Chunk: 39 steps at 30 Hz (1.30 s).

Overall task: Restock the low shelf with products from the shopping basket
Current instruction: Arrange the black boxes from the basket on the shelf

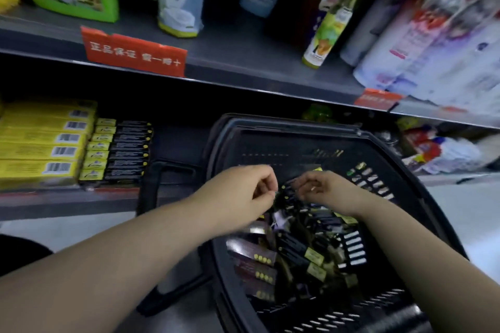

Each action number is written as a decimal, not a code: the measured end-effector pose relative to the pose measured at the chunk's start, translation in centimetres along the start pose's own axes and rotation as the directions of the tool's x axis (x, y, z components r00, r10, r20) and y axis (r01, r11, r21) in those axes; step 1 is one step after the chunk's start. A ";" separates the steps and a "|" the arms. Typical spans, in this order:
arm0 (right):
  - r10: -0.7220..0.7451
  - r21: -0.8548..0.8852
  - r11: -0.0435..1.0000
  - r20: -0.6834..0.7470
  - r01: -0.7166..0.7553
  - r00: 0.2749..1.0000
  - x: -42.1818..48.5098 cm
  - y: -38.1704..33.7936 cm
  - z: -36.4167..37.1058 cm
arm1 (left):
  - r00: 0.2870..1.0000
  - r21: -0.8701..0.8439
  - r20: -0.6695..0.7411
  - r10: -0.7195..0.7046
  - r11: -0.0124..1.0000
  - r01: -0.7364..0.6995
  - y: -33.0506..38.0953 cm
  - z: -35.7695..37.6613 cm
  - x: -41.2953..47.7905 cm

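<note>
A black shopping basket (422,197) stands on the floor before the low shelf (67,197). It holds several small black-and-yellow product boxes (297,249) in a loose pile. Both my hands hover inside it, over the pile. My left hand (243,192) has its fingers curled with thumb and forefinger pinched near a box edge. My right hand (322,188) is curled over a black box (290,192) that lies between the two hands. Blur hides whether either hand grips it. On the low shelf stands a neat stack of the same black boxes (127,153).
Yellow cartons (43,140) are stacked at the shelf's left. The basket's handle (162,184) hangs down on its left side. The upper shelf (230,46) carries bottles, pouches and a red label (135,53). Packets (443,151) lie on the low shelf at the right.
</note>
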State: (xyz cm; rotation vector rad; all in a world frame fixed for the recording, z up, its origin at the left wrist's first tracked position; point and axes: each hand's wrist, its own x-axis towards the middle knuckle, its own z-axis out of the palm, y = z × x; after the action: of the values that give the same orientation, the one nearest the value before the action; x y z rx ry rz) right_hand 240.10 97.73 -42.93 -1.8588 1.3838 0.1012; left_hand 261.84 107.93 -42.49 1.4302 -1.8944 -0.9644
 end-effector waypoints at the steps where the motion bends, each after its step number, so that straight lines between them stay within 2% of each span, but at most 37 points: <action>1: 0.050 0.018 0.999 -0.031 -0.049 0.998 0.2 1.8 0.2 | 1.000 0.007 0.025 -0.006 1.000 0.006 0.2 0.7 0.2; 3: 0.131 -0.018 0.991 -0.085 -0.133 0.988 0.9 5.4 0.7 | 0.998 0.020 0.062 -0.025 1.000 0.024 0.3 1.9 0.7; 7: 0.278 -0.248 0.922 -0.110 -0.297 0.954 2.8 10.4 1.2 | 0.988 0.043 0.134 -0.073 0.997 0.068 0.3 3.8 1.6; 10: 0.347 -0.367 0.833 -0.234 -0.413 0.908 4.5 12.7 1.4 | 0.981 0.030 0.162 -0.108 0.994 0.105 0.0 4.7 2.1; 13: 0.305 -0.577 0.719 -0.241 -0.388 0.922 6.3 14.1 2.1 | 0.976 0.009 0.164 -0.143 0.990 0.144 -0.2 5.2 2.5; 18: 0.240 -0.741 0.571 -0.260 -0.353 0.935 8.1 14.8 2.3 | 0.962 0.010 0.194 -0.191 0.981 0.193 -0.7 5.8 2.8; 21: 0.189 -0.829 0.480 -0.223 -0.288 0.956 8.0 15.4 2.0 | 0.955 0.009 0.200 -0.218 0.975 0.221 -0.8 5.8 3.1; 25: 0.131 -0.805 0.544 -0.198 -0.237 0.971 7.7 15.5 1.9 | 0.948 0.024 0.207 -0.242 0.970 0.242 -0.7 5.8 3.2; 28: 0.157 -0.771 0.595 -0.165 -0.226 0.974 7.4 15.0 2.0 | 0.944 0.041 0.213 -0.251 0.968 0.248 -0.4 5.8 3.1; 32: 0.122 -0.891 0.419 -0.136 -0.176 0.983 6.9 13.9 2.0 | 0.936 0.050 0.229 -0.268 0.963 0.264 0.1 5.9 3.0; 34: 0.092 -0.896 0.413 -0.135 -0.161 0.987 6.6 12.7 1.6 | 0.924 0.033 0.253 -0.287 0.957 0.288 0.4 6.2 3.1; 35: 0.056 -0.866 0.474 -0.155 -0.163 0.986 6.5 11.8 1.2 | 0.919 0.019 0.259 -0.297 0.953 0.303 0.5 6.3 3.2; 37: -0.012 -0.733 0.660 -0.231 -0.166 0.973 6.2 9.4 0.4 | 0.910 -0.016 0.260 -0.324 0.940 0.340 0.6 6.6 3.4; 39: -0.069 -0.654 0.746 -0.267 -0.128 0.961 6.3 7.3 0.0 | 0.893 -0.054 0.252 -0.372 0.916 0.397 0.7 6.8 3.6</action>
State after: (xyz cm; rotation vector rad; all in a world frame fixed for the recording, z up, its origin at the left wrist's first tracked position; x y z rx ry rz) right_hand 236.49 92.28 -50.07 -2.5198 1.7196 0.4202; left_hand 255.17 105.94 -45.77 1.7301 -1.7186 -1.4586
